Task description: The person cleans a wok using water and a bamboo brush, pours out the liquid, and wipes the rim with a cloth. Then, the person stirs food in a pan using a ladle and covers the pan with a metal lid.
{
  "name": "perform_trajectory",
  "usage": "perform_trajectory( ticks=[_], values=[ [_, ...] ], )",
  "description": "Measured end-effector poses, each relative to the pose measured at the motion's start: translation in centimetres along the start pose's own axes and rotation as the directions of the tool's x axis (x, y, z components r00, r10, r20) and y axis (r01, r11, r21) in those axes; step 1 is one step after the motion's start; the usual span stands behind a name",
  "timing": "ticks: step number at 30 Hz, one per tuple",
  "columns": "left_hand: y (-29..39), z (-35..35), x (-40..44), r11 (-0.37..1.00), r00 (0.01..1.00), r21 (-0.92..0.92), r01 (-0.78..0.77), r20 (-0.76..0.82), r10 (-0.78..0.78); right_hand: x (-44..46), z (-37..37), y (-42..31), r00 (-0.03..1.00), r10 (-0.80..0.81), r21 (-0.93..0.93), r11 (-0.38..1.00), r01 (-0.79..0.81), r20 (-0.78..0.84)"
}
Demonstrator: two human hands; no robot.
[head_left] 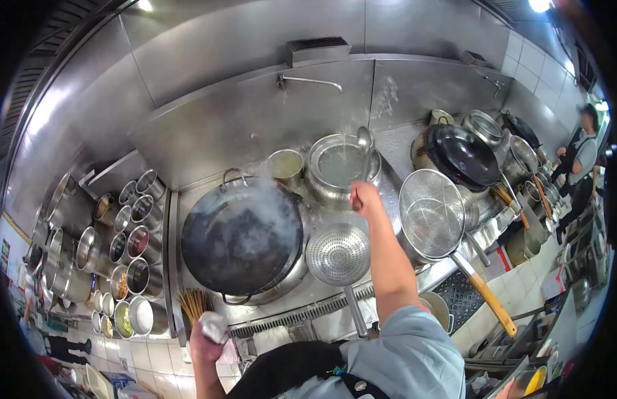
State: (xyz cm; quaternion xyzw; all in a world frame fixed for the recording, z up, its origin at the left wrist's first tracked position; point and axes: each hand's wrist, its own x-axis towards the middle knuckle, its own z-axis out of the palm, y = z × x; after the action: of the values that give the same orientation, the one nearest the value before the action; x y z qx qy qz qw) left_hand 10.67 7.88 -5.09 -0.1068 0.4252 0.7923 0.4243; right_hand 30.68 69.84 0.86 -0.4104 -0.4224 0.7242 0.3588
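My right hand is closed round the handle of a metal ladle, whose bowl is raised by the rim of a water-filled pot. Water runs into that pot from above. Low in the view, my left hand grips a folded white cloth beside a bamboo brush. A large black wok gives off steam or smoke on the stove. Between wok and right arm lies a perforated ladle.
Metal containers, some with ingredients, stand at the left. A wire strainer with a wooden handle lies right of my arm, before another black wok. A small pot stands behind the steaming wok. Another person stands far right.
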Motion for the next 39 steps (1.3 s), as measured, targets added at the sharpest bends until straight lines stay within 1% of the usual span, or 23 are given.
perform_trajectory(
  ticks=[3, 4, 6, 8, 11, 13, 14, 15, 16, 17, 19, 20, 22, 23, 24, 25, 26, 28, 30, 32, 35, 37, 39],
  values=[
    [-0.2, 2.5, 1.1, 0.984, 0.989, 0.112, 0.137, 0.045, -0.143, -1.3, -1.2, 3.3, 0.98, 0.16, 0.169, 0.969, -0.178, 0.115],
    [-0.4, 3.2, 1.7, 0.977, 0.984, 0.136, 0.166, 0.04, -0.173, -1.0, -0.6, 3.3, 0.964, 0.211, 0.351, 0.901, -0.255, 0.159],
    [-0.7, 4.7, 3.0, 0.963, 0.974, 0.164, 0.213, 0.043, -0.223, 0.6, 1.3, 2.0, 0.922, 0.281, 0.651, 0.653, -0.387, 0.267],
    [-1.3, 5.0, 4.9, 0.96, 0.972, 0.178, 0.218, 0.055, -0.23, -0.2, 6.2, -1.1, 0.959, 0.249, 0.732, 0.628, -0.265, 0.134],
    [-2.8, 7.1, 5.9, 0.955, 0.989, 0.259, 0.144, -0.018, -0.145, 1.1, 9.5, -4.4, 0.931, 0.232, 0.703, 0.611, -0.364, 0.28],
    [-3.1, 8.7, 5.8, 0.967, 0.991, 0.22, 0.124, -0.08, -0.109, 2.5, 7.6, -5.7, 0.719, 0.15, 0.627, 0.391, -0.673, 0.678],
    [-3.6, 8.6, 6.6, 0.978, 0.992, 0.183, 0.099, -0.1, -0.081, 3.6, 6.4, -6.1, 0.619, 0.124, 0.518, 0.435, -0.736, 0.776],
    [-4.0, 8.4, 7.2, 0.986, 0.991, 0.147, 0.075, -0.124, -0.057, 2.9, 5.7, -6.6, 0.667, 0.186, 0.513, 0.503, -0.696, 0.722],
    [-4.4, 8.4, 7.4, 0.995, 0.995, 0.094, 0.019, -0.103, -0.009, 2.4, 4.9, -5.8, 0.767, 0.181, 0.384, 0.781, -0.493, 0.616],
    [-4.7, 8.5, 7.7, 0.994, 0.991, 0.111, -0.009, -0.135, 0.024, 1.7, 4.2, -4.7, 0.849, 0.118, 0.176, 0.955, -0.239, 0.516],
    [-5.2, 8.6, 8.3, 0.987, 0.977, 0.149, -0.067, -0.193, 0.096, -0.3, 4.4, -1.6, 0.977, 0.098, -0.178, 0.982, -0.064, 0.188],
    [-5.7, 8.4, 8.9, 0.988, 0.965, 0.123, -0.098, -0.231, 0.124, -1.3, 4.4, -0.2, 0.999, 0.03, -0.367, 0.93, -0.018, 0.026],
    [-6.3, 8.6, 9.5, 0.982, 0.974, 0.126, -0.142, -0.156, 0.161, 0.5, 1.2, 3.2, 0.997, 0.031, -0.312, 0.95, -0.008, 0.067],
    [-6.3, 8.3, 9.7, 0.978, 0.975, 0.125, -0.168, -0.128, 0.184, 0.1, 0.4, 3.1, 0.982, 0.168, 0.11, 0.978, -0.177, 0.089],
    [-6.0, 7.7, 10.0, 0.963, 0.976, 0.218, -0.16, -0.113, 0.188, -0.3, -0.6, 2.9, 0.943, 0.292, 0.499, 0.8, -0.333, 0.162],
    [-5.8, 8.1, 9.4, 0.963, 0.979, 0.211, -0.169, -0.077, 0.188, 0.4, -2.6, 3.8, 0.882, 0.229, 0.672, 0.577, -0.464, 0.412],
    [-5.9, 7.6, 9.8, 0.966, 0.982, 0.209, -0.154, -0.072, 0.172, -0.4, -3.2, 3.7, 0.838, 0.159, 0.674, 0.527, -0.519, 0.521],
    [-6.3, 7.6, 9.8, 0.971, 0.983, 0.18, -0.159, -0.064, 0.172, -3.3, -3.3, 3.7, 0.771, 0.072, 0.665, 0.46, -0.589, 0.633],
    [-6.1, 8.7, 8.2, 0.976, 0.987, 0.15, -0.161, -0.005, 0.164, -7.5, -2.9, 3.3, 0.707, 0.018, 0.646, 0.388, -0.657, 0.707],
    [-6.4, 8.8, 8.8, 0.971, 0.981, 0.162, -0.177, -0.048, 0.187, -11.5, -1.9, 2.6, 0.657, -0.035, 0.627, 0.34, -0.701, 0.753],
    [-6.5, 8.7, 8.8, 0.964, 0.979, 0.183, -0.195, -0.021, 0.202, -18.3, 0.2, 1.9, 0.63, 0.006, 0.62, 0.178, -0.765, 0.776],
    [-6.9, 8.1, 9.4, 0.952, 0.972, 0.208, -0.224, -0.018, 0.232, -22.9, 1.5, 1.8, 0.608, 0.016, 0.601, 0.135, -0.788, 0.794],
    [-7.0, 7.0, 10.4, 0.948, 0.98, 0.276, -0.16, -0.073, 0.186, -27.3, 2.5, 1.7, 0.577, 0.045, 0.569, 0.121, -0.813, 0.815]
  ],
)
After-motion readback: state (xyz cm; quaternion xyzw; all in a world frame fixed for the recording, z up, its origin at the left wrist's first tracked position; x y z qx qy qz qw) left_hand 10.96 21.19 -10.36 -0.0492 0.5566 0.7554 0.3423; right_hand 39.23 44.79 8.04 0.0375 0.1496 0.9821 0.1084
